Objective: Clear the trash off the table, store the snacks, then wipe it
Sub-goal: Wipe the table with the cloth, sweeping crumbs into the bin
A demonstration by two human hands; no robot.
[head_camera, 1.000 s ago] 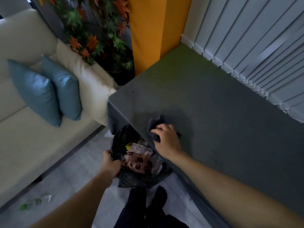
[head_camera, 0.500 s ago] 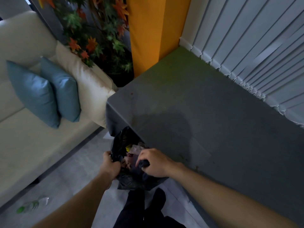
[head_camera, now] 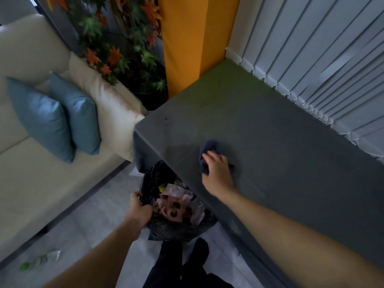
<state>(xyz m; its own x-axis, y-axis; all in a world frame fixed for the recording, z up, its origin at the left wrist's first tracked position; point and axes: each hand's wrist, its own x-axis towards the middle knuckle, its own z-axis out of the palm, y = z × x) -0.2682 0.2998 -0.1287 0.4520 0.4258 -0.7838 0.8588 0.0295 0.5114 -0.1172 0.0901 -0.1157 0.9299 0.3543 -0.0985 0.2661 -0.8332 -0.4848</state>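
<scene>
Both our hands grip: right fingers point(head_camera: 209, 157) a crumpled dark-blue cloth point(head_camera: 207, 147) on the grey tabletop point(head_camera: 270, 132), left fingers point(head_camera: 136, 197) a black plastic bag point(head_camera: 166, 230) below; a hasty wipe may sweep past it.

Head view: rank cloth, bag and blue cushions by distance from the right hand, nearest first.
From the right hand:
1. cloth: under the hand, on the table.
2. bag: below the table's near edge, to the left, gripped by the left hand.
3. cushions: on the sofa, far left.
</scene>
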